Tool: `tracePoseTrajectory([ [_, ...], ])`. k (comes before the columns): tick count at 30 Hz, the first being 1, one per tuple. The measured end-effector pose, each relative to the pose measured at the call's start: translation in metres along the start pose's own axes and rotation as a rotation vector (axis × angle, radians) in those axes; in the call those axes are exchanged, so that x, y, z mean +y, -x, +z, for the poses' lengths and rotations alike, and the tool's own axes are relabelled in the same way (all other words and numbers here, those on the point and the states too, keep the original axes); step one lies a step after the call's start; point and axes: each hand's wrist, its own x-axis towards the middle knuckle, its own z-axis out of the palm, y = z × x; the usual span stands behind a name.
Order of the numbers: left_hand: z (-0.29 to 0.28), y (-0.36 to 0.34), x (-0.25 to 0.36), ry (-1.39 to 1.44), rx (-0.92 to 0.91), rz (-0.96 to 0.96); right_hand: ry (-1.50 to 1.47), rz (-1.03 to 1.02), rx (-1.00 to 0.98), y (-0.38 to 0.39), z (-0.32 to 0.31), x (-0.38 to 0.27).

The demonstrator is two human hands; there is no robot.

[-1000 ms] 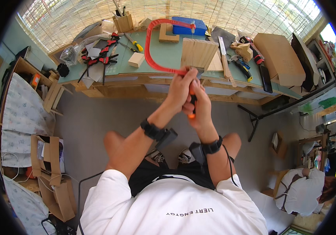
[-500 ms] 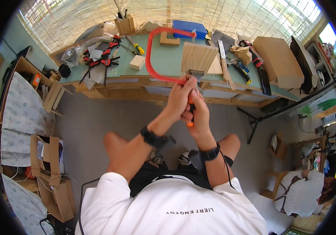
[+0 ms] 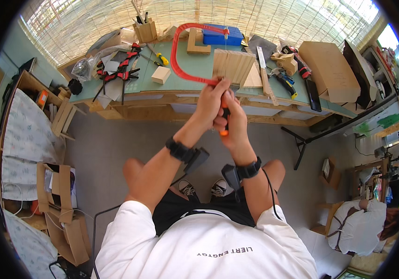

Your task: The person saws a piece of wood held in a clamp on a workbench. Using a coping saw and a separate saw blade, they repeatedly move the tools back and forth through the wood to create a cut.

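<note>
A coping saw (image 3: 175, 56) with a red bowed frame and an orange and black handle is in both my hands. My left hand (image 3: 207, 105) is closed where the frame meets the handle. Wrapped round the handle is my right hand (image 3: 235, 122), pressed against the left. The frame bows out to the left, over the workbench. An upright light wooden board (image 3: 233, 66) stands at the bench's front edge, just beyond my hands. The thin blade runs at the board's top, but its lower part is hard to make out. My hands partly hide the metal clamping piece at the board's foot.
The green workbench (image 3: 139, 83) holds a small wood block (image 3: 161, 75), red and black clamps (image 3: 124, 69), a blue box (image 3: 223, 37), a try square (image 3: 265, 76), pliers (image 3: 287, 87) and a cardboard box (image 3: 328, 69). Someone in white (image 3: 360, 228) sits at the far right.
Both my hands and the saw have moved away from me, toward the back of the bench. The board stays upright in its place. My grip looks the same.
</note>
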Motion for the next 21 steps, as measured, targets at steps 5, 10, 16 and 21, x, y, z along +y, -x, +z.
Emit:
tracePoseTrajectory([
  [5, 0.007, 0.024, -0.032, 0.218, -0.018, 0.109, 0.09, 0.043, 0.144, 0.037, 0.002, 0.015],
  [10, 0.005, -0.011, -0.003, 0.221, -0.047, 0.066, -0.023, 0.01, 0.019, -0.003, -0.001, -0.002],
  [16, 0.006, 0.023, -0.032, 0.247, -0.014, 0.119, 0.093, 0.059, 0.104, 0.038, -0.004, 0.014],
  [21, 0.004, 0.002, 0.001, 0.12, 0.01, 0.021, 0.034, -0.009, 0.039, 0.004, -0.005, 0.005],
])
